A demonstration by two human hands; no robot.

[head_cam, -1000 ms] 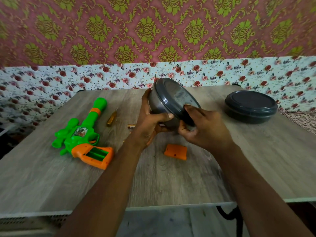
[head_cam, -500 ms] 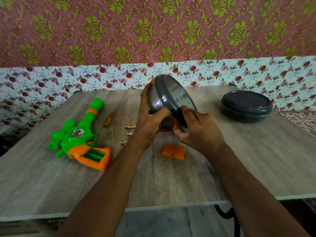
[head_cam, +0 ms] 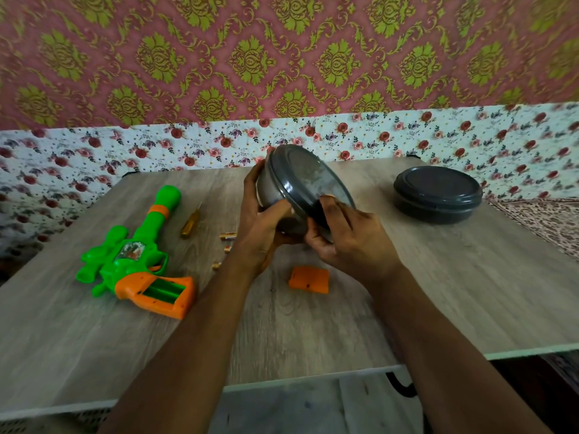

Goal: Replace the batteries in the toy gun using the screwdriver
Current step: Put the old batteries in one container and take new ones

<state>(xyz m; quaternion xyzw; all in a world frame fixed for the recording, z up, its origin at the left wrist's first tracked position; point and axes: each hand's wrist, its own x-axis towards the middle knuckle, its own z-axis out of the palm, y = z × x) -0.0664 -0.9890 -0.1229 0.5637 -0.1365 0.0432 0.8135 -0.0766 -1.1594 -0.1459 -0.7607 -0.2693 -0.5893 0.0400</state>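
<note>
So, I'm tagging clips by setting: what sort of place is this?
Probably a room in a home, not a workshop: a wood-grain table backs onto pink-and-gold damask wall covering and rose-print floral cloth, and a green-and-orange plastic toy gun lies on it.
</note>
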